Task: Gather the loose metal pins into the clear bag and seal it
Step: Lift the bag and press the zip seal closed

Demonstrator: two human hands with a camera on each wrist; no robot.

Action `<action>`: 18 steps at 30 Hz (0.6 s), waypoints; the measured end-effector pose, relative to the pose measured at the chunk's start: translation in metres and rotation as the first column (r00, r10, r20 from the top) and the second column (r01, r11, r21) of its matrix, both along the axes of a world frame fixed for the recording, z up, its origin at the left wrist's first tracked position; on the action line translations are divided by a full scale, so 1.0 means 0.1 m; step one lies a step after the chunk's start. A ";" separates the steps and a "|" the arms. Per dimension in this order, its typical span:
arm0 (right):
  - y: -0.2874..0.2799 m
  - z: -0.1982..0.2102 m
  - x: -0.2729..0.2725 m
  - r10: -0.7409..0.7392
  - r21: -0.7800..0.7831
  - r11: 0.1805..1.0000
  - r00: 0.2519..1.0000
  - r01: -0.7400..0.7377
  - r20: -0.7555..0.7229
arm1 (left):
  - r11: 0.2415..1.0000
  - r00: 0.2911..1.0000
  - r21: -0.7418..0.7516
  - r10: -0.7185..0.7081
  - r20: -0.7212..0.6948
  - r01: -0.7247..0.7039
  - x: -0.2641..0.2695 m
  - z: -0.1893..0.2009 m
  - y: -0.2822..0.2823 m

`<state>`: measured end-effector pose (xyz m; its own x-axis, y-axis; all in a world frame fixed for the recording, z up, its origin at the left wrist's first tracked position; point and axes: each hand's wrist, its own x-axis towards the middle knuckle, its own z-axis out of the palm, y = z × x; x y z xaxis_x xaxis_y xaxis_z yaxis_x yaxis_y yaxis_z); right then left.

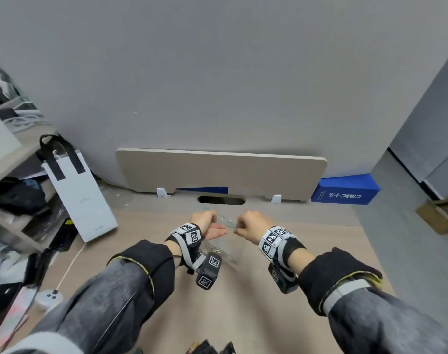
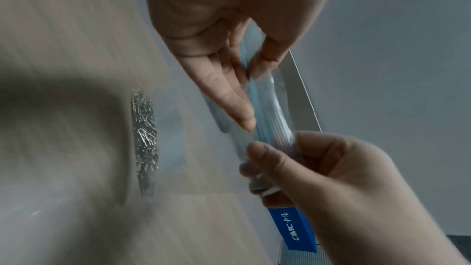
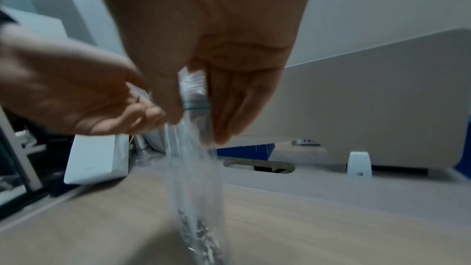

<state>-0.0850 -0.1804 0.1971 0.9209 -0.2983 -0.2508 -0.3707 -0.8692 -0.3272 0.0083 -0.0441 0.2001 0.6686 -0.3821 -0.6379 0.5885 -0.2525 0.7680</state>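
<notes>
Both hands hold the clear bag (image 1: 226,245) up above the wooden table (image 1: 256,302). My left hand (image 1: 207,222) pinches the left end of its blue zip strip (image 2: 252,88) between thumb and fingers. The right hand (image 1: 251,224) pinches the strip's right end (image 3: 196,106). The bag (image 3: 191,168) hangs down from the strip. A heap of metal pins (image 2: 145,140) lies at its bottom, also seen in the right wrist view as pins (image 3: 198,235). In the head view the pins (image 1: 216,250) show faintly between the wrists.
A beige divider panel (image 1: 218,172) stands at the table's back edge with a cable slot (image 1: 221,200) before it. A white paper bag (image 1: 80,190) leans at the left. A blue box (image 1: 345,191) lies at the back right. Cluttered shelves (image 1: 11,190) fill the left side.
</notes>
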 end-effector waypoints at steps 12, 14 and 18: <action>-0.15 -0.28 -0.36 -0.058 0.081 0.995 0.993 0.050 0.099 | 0.368 -0.126 0.874 -0.897 0.423 0.317 -0.15 -0.23 -0.18; -0.23 -0.26 -0.44 -0.092 0.149 0.986 0.988 0.073 0.128 | 0.414 -0.059 0.823 -0.880 0.471 0.388 -0.17 -0.26 -0.19; -0.38 -0.24 -0.55 -0.143 0.226 0.968 0.977 0.105 0.159 | 0.407 -0.041 0.817 -0.886 0.462 0.409 -0.16 -0.16 -0.20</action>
